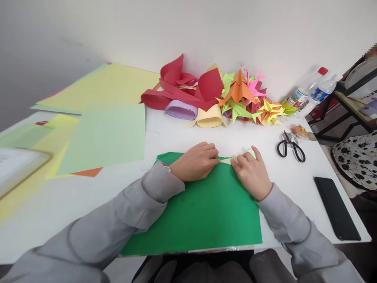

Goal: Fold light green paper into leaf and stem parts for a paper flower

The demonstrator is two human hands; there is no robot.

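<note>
Pressing a pale paper fold (235,158).
Left hand (196,161) and right hand (251,173) pinch it; firm, even fingertip pressure seems best.

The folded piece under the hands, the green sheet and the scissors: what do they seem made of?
The folded piece: thin pale green paper, matte, sharply creased. The green sheet: matte paper or thin card, lying flat. The scissors: black handles, probably plastic; blades look like metal.

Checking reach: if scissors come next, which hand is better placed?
Probably the right hand: both pinch the folded paper, but the scissors lie on its side, away from the left hand.
</note>
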